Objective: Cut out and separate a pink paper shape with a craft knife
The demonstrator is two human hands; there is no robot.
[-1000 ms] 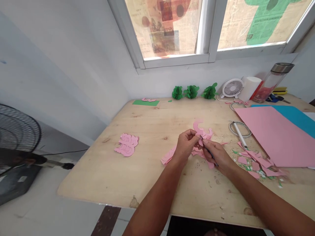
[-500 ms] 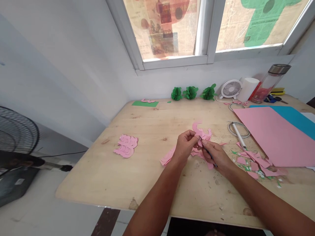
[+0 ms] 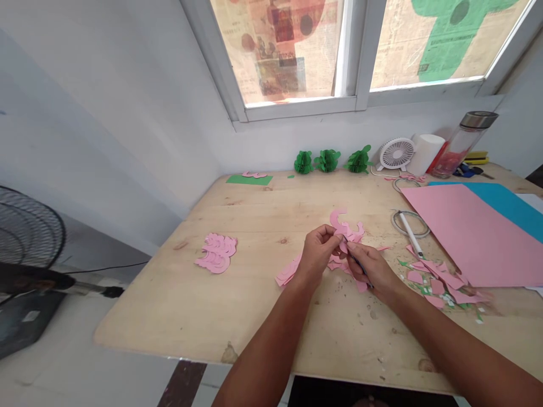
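My left hand (image 3: 319, 252) pinches a pink paper cutout (image 3: 344, 225) with scalloped, curled edges, held just above the wooden table (image 3: 254, 305). My right hand (image 3: 370, 268) is closed round a thin dark tool whose tip meets the cutout next to my left fingers; I cannot make out what the tool is. More pink paper pieces (image 3: 288, 271) lie on the table under and beside both hands.
A stack of pink scalloped cutouts (image 3: 215, 253) lies at the left. Paper scraps (image 3: 441, 280), a white pen on a wire ring (image 3: 410, 227) and pink and blue sheets (image 3: 475, 232) lie at the right. Green paper balls (image 3: 326, 160), a small fan (image 3: 396, 152) and a bottle (image 3: 462, 144) stand along the wall.
Both hands keep their hold on the cutout and tool with only slight finger movement. The view has shifted a little.
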